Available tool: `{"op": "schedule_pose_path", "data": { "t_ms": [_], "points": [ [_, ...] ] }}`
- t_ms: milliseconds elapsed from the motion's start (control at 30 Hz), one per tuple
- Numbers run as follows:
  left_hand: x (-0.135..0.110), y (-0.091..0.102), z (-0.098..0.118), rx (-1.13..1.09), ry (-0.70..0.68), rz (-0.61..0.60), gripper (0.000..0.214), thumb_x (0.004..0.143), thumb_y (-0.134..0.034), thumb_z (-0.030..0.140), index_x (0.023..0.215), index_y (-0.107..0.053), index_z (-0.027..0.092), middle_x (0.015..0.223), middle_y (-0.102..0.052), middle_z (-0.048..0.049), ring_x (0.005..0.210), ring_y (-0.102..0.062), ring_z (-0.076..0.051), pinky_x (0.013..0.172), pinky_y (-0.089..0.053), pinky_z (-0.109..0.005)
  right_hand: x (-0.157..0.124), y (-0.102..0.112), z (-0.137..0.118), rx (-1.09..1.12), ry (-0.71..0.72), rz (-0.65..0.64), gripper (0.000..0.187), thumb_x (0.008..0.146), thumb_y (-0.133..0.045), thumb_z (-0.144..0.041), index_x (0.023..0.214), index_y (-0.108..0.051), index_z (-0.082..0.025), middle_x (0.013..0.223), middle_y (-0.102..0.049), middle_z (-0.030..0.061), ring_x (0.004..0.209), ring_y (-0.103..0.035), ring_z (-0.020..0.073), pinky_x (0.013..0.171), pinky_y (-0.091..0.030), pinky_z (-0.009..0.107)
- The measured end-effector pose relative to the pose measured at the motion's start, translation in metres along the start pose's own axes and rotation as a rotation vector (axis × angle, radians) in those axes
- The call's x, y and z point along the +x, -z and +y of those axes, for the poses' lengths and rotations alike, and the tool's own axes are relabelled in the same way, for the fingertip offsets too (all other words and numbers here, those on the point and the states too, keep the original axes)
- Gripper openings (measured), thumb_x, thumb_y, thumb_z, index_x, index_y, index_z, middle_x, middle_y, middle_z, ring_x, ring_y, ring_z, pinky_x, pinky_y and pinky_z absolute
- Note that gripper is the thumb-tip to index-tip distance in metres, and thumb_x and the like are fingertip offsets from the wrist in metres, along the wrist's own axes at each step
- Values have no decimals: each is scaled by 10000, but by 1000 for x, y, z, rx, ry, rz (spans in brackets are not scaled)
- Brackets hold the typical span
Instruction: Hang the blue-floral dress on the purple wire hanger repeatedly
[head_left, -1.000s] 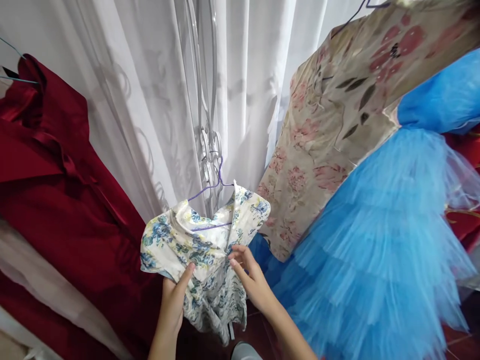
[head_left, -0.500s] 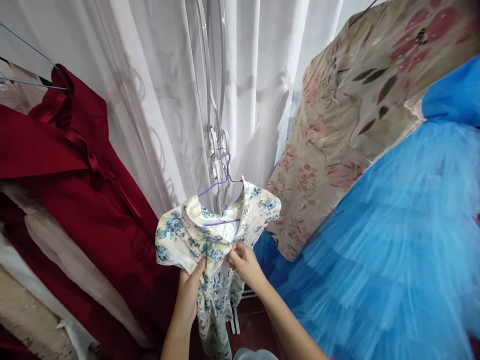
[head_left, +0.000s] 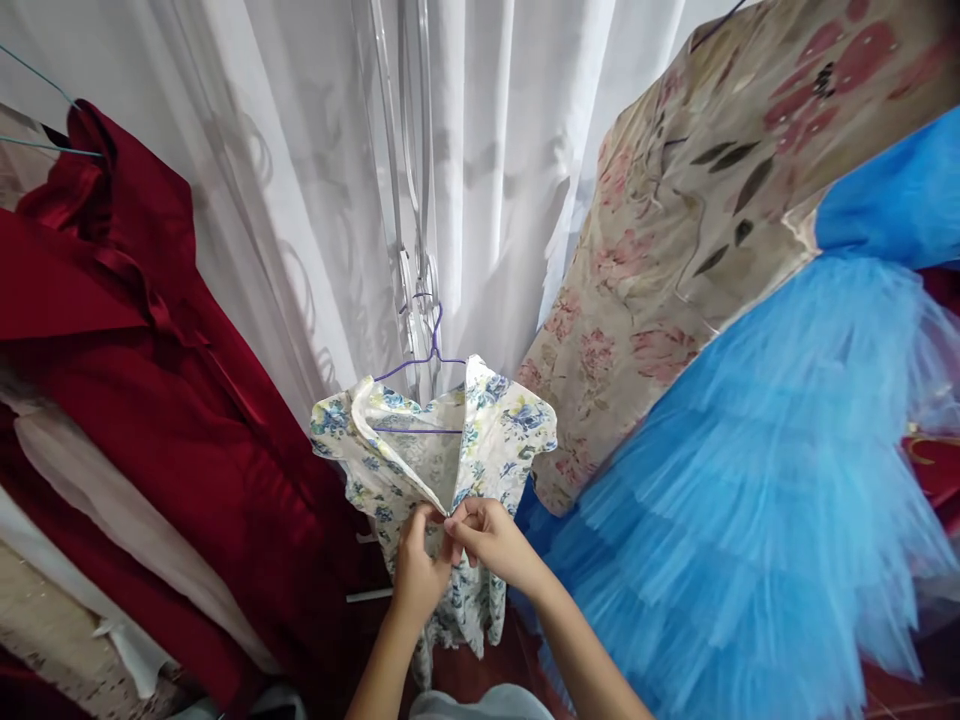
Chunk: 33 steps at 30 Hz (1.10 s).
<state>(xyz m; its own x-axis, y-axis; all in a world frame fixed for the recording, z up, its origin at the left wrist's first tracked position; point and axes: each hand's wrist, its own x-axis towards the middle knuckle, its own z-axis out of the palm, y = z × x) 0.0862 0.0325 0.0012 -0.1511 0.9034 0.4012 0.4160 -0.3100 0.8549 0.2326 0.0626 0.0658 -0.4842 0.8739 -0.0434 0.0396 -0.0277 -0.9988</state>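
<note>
A white dress with blue and yellow flowers hangs from a purple wire hanger. Its front edges part in a deep V, with the hanger's lower bar crossing the gap. At the bottom point of the V, my left hand pinches the cloth beside the edge. My right hand is closed at the same spot, thumb and finger pinching the closure; any zip pull there is hidden by the fingers. Both hands almost touch. The skirt hangs below them, partly covered by my forearms.
White curtains hang behind metal rods with rings. On the left hang dark red garments. At right are a beige floral garment and a tiered blue tulle dress. The dark red floor shows below.
The dress front has gone from bunched to spread, its neckline now a wide V. My left hand has moved right, up to my right hand, which shifted slightly left and down.
</note>
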Motion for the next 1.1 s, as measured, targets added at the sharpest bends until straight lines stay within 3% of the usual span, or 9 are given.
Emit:
{"op": "schedule_pose_path", "data": {
  "t_ms": [133, 333, 500, 633, 700, 833, 900, 967, 1100],
  "points": [
    [4, -15, 5, 5, -8, -21, 222, 889, -537, 257, 1094, -588, 191, 955, -666, -91, 928, -636, -239, 839, -468, -323, 2, 3, -8, 66, 22, 1, 251, 813, -667, -404, 715, -589, -186, 529, -680, 5, 364, -440, 101, 394, -315, 220],
    [11, -21, 6, 168, 20, -135, 79, 841, -519, 159, 783, -487, 202, 713, -541, -4, 685, -539, -163, 661, -396, -264, 39, 1, -63, 277, 248, 348, 267, 813, -647, -381, 646, -587, -182, 455, -598, -14, 349, -334, 81, 386, -234, 232],
    [16, -30, 10, 228, 115, -207, 128, 750, -586, 101, 755, -503, 199, 652, -531, 12, 616, -521, -152, 607, -363, -256, 74, 10, -128, 315, 435, 352, 251, 803, -642, -361, 636, -601, -178, 496, -611, -14, 372, -336, 77, 399, -253, 236],
    [13, -31, 13, 166, 115, -219, 102, 757, -619, 121, 799, -552, 186, 698, -592, -3, 653, -576, -155, 634, -424, -249, 75, 24, -137, 281, 414, 290, 244, 777, -670, -395, 685, -611, -177, 510, -628, -16, 361, -367, 76, 380, -251, 227],
    [19, -21, 24, 104, 96, -145, 100, 835, -586, 175, 934, -573, 181, 813, -633, -27, 755, -618, -158, 715, -470, -251, 68, 27, -130, 241, 399, 222, 253, 792, -668, -421, 728, -616, -181, 501, -622, -24, 365, -389, 81, 384, -270, 220],
    [62, 20, 75, -22, -123, 225, 349, 955, -514, 295, 1288, -517, 193, 852, -606, -23, 763, -596, -139, 763, -486, -252, 53, 24, -120, 176, 417, 206, 273, 819, -663, -444, 754, -599, -187, 474, -596, -39, 375, -401, 82, 406, -300, 210],
    [94, 41, 103, 38, -244, 224, 365, 986, -466, 315, 1322, -550, 200, 770, -582, -4, 672, -561, -122, 685, -471, -232, 51, 22, -122, 133, 444, 203, 276, 837, -657, -441, 759, -588, -186, 481, -596, -38, 387, -414, 83, 422, -316, 209],
    [121, 53, 124, 114, -338, 101, 301, 980, -487, 324, 1208, -641, 200, 759, -605, -3, 646, -554, -116, 660, -461, -225, 54, 19, -123, 81, 472, 195, 279, 855, -645, -444, 769, -582, -186, 500, -600, -33, 407, -441, 89, 439, -333, 212],
    [147, 60, 142, 250, -483, 73, 213, 960, -528, 313, 934, -694, 181, 849, -679, -32, 733, -607, -135, 698, -463, -226, 70, 13, -110, 24, 528, 265, 271, 872, -632, -428, 762, -543, -197, 529, -572, -38, 465, -505, 109, 483, -373, 227]
  ]
}}
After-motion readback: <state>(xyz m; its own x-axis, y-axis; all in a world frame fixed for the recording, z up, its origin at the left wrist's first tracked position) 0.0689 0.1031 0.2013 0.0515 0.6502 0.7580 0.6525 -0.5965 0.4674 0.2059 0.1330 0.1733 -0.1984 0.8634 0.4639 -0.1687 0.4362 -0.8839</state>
